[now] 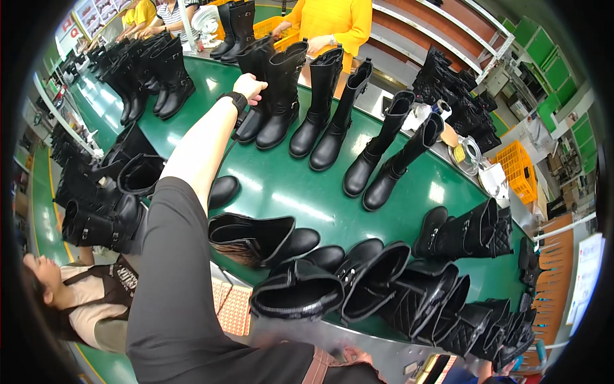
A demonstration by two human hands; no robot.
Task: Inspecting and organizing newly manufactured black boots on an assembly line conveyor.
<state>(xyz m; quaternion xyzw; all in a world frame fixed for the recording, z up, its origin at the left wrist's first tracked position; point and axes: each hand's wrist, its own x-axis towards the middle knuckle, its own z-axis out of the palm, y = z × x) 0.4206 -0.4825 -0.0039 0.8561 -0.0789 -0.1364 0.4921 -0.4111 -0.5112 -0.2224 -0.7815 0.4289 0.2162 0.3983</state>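
Far left, red lettering is showing on a wall sign; pale print is crossing a co-worker's apron. The left hand, fingers curled, is overlapping a tall black boot near the table's far edge; whether it is gripping, I cannot tell. The right hand is partly showing below, its grip unclear. Boots are crowding the near edge; the green table is lying bare and glossy between rows. An orange crate is sitting rightward.

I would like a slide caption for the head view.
Outstretched left hand, a dark watch at the wrist, at tall black boots standing on a green table.
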